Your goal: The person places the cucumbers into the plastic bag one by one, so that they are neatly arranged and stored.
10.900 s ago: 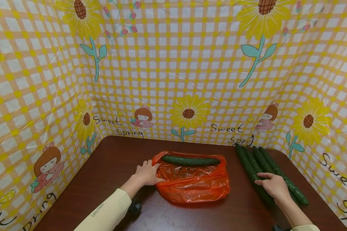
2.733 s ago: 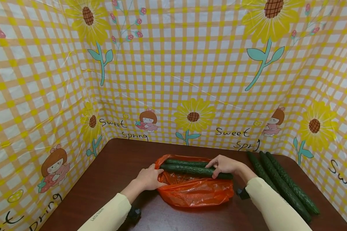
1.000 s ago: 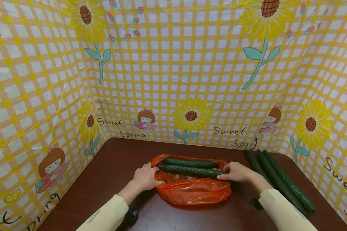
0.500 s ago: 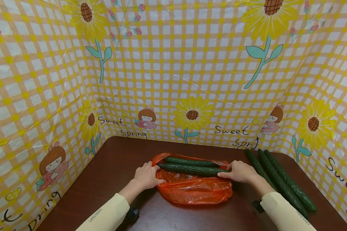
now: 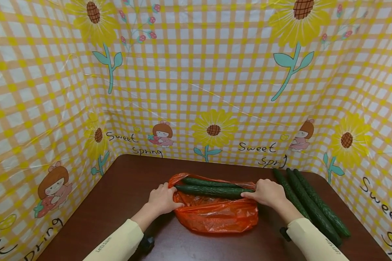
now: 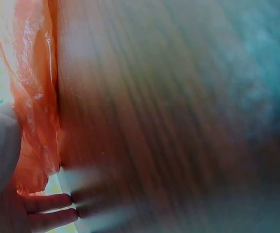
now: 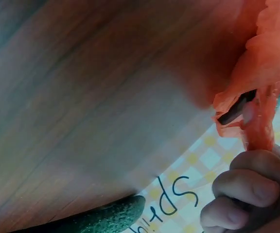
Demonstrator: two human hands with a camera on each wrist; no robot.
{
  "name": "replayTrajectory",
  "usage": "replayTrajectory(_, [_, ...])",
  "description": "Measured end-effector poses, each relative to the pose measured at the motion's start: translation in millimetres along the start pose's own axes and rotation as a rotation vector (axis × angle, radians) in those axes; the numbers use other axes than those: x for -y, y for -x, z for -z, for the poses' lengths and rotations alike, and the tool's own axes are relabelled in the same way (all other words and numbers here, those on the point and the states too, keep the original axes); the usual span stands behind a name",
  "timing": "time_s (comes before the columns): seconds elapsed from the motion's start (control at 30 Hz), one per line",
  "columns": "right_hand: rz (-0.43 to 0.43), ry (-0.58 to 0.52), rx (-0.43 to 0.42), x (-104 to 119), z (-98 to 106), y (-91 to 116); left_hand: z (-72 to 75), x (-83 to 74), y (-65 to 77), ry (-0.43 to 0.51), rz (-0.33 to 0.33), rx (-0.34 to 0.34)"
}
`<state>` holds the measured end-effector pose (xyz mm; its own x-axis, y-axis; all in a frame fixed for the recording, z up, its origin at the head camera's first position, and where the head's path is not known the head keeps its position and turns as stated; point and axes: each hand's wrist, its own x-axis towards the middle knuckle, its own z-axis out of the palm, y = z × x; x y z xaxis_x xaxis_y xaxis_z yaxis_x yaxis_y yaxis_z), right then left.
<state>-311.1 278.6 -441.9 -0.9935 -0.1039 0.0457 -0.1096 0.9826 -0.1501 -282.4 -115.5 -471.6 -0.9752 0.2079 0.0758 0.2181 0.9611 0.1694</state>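
An orange-red plastic bag (image 5: 215,219) lies mouth up at the middle of the table, its front side bulging. Two dark green cucumbers lie lengthwise in it: a rear cucumber (image 5: 202,182) and a front cucumber (image 5: 209,191). My left hand (image 5: 162,199) holds the bag's left rim; in the left wrist view, two of its fingers (image 6: 52,209) stretch down beside the orange film. At the opposite end, my right hand (image 5: 268,194) grips the right rim, thumb against the front cucumber's tip. The right wrist view shows its curled fingers (image 7: 249,189) by the gathered film.
Three more cucumbers (image 5: 313,206) lie side by side on the brown table (image 5: 124,181), right of the bag. Checked cloth walls (image 5: 183,90) with sunflowers rise around the left, back and right sides. A dark wrist device (image 5: 147,243) hangs under the left sleeve.
A cucumber from the right-hand group has been carried into the bag beside the first. My right hand has shifted from that cucumber to the bag's right rim; the left stays at the left rim.
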Motion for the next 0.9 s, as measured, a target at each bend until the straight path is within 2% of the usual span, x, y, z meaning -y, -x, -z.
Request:
replayTrajectory(0.2, [-0.012, 0.005, -0.023, 2.4, -1.6, 4.5, 1.9, -2.1, 2.5, 0.014, 0.005, 0.018])
replayTrajectory(0.43, [0.016, 0.034, -0.137, 2.2, -5.4, 7.7, 1.2, -4.7, -1.7, -0.007, -0.01, 0.009])
replayTrajectory(0.57, [0.047, 0.032, -0.196, 2.5, -9.5, 8.7, 0.4, -4.5, -1.2, -0.002, -0.015, 0.015])
replayTrajectory(0.67, [0.105, 0.039, -0.219, 4.6, -9.5, 7.4, 0.9, -3.0, -0.6, 0.0, -0.014, 0.018])
replayTrajectory(0.77, [0.16, 0.024, -0.173, 9.0, -5.4, 4.4, 2.4, -2.1, -0.7, 0.008, -0.017, 0.017])
replayTrajectory(0.9, [0.179, -0.041, -0.038, 14.8, 0.5, -2.3, 4.6, -2.7, -1.0, 0.019, -0.024, 0.024])
